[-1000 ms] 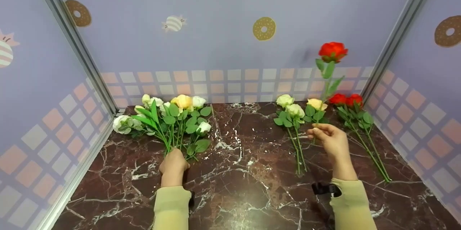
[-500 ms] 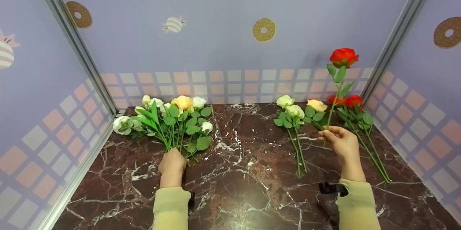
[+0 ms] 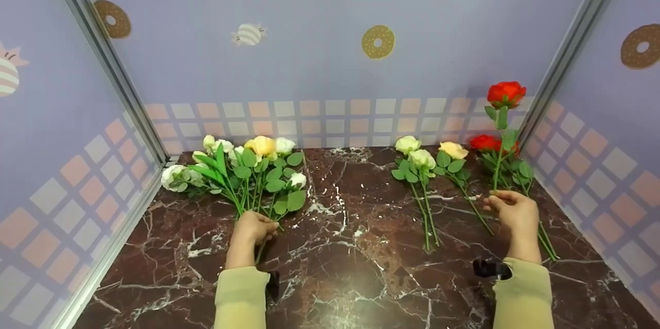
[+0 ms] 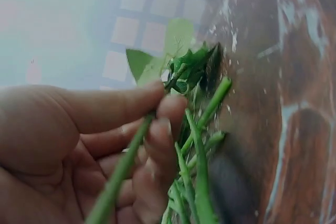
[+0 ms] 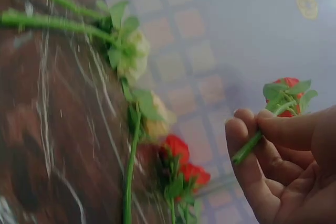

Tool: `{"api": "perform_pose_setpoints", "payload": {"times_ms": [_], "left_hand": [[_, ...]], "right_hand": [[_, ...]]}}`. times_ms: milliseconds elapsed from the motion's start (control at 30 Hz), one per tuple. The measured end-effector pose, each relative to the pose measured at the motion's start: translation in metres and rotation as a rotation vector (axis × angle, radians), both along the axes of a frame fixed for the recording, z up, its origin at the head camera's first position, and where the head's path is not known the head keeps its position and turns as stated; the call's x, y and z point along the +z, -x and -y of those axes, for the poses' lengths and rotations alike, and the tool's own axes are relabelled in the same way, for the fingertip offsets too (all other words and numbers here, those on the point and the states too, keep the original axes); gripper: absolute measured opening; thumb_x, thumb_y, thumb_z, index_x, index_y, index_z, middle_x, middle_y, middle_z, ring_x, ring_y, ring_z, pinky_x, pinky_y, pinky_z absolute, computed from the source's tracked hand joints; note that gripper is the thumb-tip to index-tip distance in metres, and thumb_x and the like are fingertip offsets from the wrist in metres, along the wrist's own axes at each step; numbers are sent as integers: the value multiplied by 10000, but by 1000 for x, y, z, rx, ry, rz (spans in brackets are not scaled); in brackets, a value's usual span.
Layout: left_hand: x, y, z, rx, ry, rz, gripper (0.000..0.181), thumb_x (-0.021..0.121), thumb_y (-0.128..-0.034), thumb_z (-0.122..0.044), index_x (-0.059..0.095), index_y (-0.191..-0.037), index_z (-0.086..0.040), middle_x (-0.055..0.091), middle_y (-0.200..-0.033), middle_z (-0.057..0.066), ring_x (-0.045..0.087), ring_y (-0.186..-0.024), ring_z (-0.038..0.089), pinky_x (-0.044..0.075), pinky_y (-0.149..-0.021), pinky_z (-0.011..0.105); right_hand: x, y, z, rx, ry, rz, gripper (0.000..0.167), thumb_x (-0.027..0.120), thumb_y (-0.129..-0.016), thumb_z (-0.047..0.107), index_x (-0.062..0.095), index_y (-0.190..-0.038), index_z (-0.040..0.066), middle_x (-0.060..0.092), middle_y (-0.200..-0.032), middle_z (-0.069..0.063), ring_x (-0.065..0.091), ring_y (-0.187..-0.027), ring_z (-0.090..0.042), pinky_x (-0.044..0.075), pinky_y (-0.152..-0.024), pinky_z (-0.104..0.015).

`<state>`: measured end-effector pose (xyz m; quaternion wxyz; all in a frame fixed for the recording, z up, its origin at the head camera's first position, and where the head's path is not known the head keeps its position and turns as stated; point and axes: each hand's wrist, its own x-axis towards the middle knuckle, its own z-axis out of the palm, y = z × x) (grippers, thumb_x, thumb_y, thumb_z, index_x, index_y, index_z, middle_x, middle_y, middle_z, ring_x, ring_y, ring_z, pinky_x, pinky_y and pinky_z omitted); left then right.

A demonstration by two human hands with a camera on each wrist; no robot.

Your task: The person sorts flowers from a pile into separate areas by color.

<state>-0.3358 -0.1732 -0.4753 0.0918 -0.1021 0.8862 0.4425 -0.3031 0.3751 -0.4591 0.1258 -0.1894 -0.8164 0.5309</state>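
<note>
My right hand (image 3: 517, 217) pinches the lower stem of a red rose (image 3: 506, 94), which stands upright above two red roses (image 3: 484, 143) lying at the right. In the right wrist view, the stem end (image 5: 247, 149) pokes out below thumb and finger of the hand (image 5: 286, 156). At the left, my left hand (image 3: 253, 231) holds a stem of a white rose (image 3: 297, 180) beside the bunch of white and yellow flowers (image 3: 263, 147). The left wrist view has the green stem (image 4: 118, 182) between thumb and fingertips of the hand (image 4: 105, 145), with other stems (image 4: 199, 182) lying behind.
Two pale green roses (image 3: 423, 159) and one peach rose (image 3: 454, 150) lie on the dark marbled table (image 3: 356, 267), between the bunch and the red roses. Patterned purple walls (image 3: 330, 71) enclose the back and both sides.
My right hand has moved right with the red rose, from beside the peach rose to over the lying red ones. My left hand has turned slightly, and the white rose has shifted right.
</note>
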Motion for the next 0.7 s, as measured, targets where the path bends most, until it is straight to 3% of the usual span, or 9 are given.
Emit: {"api": "perform_pose_setpoints", "payload": {"times_ms": [100, 267, 367, 433, 533, 600, 700], "left_hand": [[1, 1, -1, 6, -167, 16, 213, 677, -990, -68, 726, -1128, 87, 758, -797, 90, 651, -623, 115, 553, -546, 232], [3, 0, -4, 8, -333, 9, 275, 660, -991, -24, 667, -1219, 129, 776, -827, 108, 694, -633, 99, 632, -603, 260], [3, 0, -8, 15, -423, -8, 297, 641, -996, -5, 628, -1252, 146, 786, -872, 145, 728, -671, 119, 646, -636, 279], [3, 1, -11, 23, -482, -23, 298, 631, -998, 7, 606, -1257, 152, 789, -905, 169, 744, -702, 130, 651, -658, 290], [4, 1, -17, 35, -560, -39, 265, 637, -991, 15, 597, -1226, 131, 790, -944, 189, 762, -744, 145, 658, -696, 311], [4, 2, -21, 29, -593, -50, 271, 636, -992, 11, 579, -1230, 128, 788, -982, 203, 767, -770, 146, 663, -731, 324], [4, 4, -28, 34, -629, -72, 276, 638, -993, 5, 572, -1235, 120, 781, -1031, 222, 777, -800, 159, 666, -763, 337]], "right_hand": [[-4, -2, -11, -20, -91, 53, 407, 615, -1045, 158, 593, -1382, -69, 755, -834, 145, 682, -670, 60, 535, -635, -113], [-11, -5, -33, -21, -163, 109, 399, 606, -1042, 133, 590, -1360, -108, 800, -871, 10, 661, -647, 60, 479, -606, -100], [-12, -6, -50, -21, -231, 149, 382, 606, -1035, 132, 611, -1327, -113, 798, -823, 7, 642, -636, 34, 510, -681, -186], [-13, -7, -60, -18, -288, 173, 375, 610, -1023, 141, 630, -1301, -109, 795, -801, -6, 686, -686, -81, 549, -770, -306], [-12, -8, -73, -13, -375, 212, 376, 618, -1002, 158, 648, -1274, -100, 797, -858, -118, 710, -862, -357, 542, -870, -519], [-11, -10, -80, -15, -412, 236, 380, 618, -990, 163, 650, -1265, -97, 773, -1021, -216, 644, -1040, -498, 522, -905, -586], [-11, -12, -88, -16, -471, 285, 384, 600, -987, 173, 647, -1267, -86, 650, -1274, -319, 560, -1161, -573, 505, -945, -635]]}}
